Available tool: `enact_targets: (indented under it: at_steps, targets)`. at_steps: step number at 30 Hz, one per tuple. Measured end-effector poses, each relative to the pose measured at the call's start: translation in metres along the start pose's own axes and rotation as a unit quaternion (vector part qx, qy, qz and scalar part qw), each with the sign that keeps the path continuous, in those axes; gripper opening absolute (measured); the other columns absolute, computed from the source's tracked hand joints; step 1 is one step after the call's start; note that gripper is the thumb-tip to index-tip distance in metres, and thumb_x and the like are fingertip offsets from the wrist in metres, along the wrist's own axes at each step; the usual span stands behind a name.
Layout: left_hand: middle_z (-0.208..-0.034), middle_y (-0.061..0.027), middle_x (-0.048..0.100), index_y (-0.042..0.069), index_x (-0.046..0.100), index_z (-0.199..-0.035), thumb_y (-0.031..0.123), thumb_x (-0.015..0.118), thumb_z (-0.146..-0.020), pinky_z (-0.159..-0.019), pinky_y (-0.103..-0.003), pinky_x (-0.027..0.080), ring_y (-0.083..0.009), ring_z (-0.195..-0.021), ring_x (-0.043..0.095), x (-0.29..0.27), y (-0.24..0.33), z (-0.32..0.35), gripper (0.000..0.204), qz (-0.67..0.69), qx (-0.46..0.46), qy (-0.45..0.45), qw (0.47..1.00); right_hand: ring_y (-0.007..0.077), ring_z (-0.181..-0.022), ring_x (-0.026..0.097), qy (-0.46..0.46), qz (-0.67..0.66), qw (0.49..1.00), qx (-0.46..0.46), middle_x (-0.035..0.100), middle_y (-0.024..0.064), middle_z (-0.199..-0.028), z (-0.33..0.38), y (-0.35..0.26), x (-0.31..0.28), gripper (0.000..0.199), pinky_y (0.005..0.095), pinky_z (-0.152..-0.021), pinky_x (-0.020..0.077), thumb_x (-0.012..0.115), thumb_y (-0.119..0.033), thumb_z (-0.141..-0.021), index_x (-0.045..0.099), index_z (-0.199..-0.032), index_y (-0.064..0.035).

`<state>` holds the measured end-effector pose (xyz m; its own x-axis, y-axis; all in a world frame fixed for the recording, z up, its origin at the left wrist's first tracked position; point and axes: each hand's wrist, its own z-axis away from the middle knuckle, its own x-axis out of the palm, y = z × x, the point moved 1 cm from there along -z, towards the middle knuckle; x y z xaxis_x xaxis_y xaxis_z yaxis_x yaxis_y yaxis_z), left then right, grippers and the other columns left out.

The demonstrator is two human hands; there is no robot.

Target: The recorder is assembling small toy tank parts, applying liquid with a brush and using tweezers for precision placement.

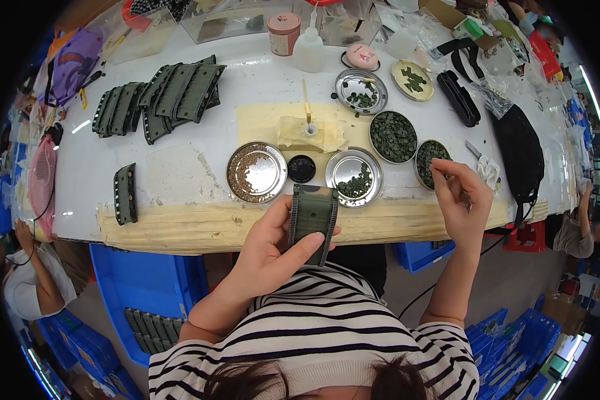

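Striped sleeves frame the scene from the near edge. Left hand (270, 257) grips a dark green strap (313, 217) upright before the counter (180, 167), thumb across its lower face, its long axis running near to far. Right hand (461, 200) hangs to the strap's right, well apart, over the counter's near edge; its fingers (447, 175) are pinched together, on what I cannot tell. A tin of green bits (355, 177) lies just beyond the strap.
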<state>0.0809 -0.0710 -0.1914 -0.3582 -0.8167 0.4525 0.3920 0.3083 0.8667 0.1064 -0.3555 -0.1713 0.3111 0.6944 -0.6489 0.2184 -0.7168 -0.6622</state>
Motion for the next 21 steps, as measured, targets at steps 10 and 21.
enact_targets:
  at_steps: [10,21]
  targets:
    - [-0.092,-0.0076,0.064,-0.006,0.047,-0.128,0.002,0.061,-0.087,-0.066,-0.021,0.048,-0.0077,-0.075,0.060,0.001,-0.013,-0.002,0.045,-0.233,0.153,0.057,0.959,0.0186,-0.069,0.065,-0.079,-0.125,0.981,-0.123,0.069,0.0088,-0.082,0.007,-0.072,0.038,0.021,0.0268,-0.059,0.0495,0.071,0.006,-0.073,0.070,-0.091,-0.0024]
    - [-0.071,-0.0146,0.059,-0.002,0.049,-0.131,-0.001,0.064,-0.077,-0.053,-0.030,0.047,-0.0237,-0.055,0.059,0.002,-0.010,0.000,0.056,-0.396,0.266,0.087,0.875,0.0220,-0.061,0.062,-0.057,-0.135,0.980,-0.134,0.065,0.0076,-0.073,0.005,-0.095,0.059,0.020,0.0289,-0.055,0.0471,0.076,0.000,-0.067,0.068,-0.085,-0.0037]
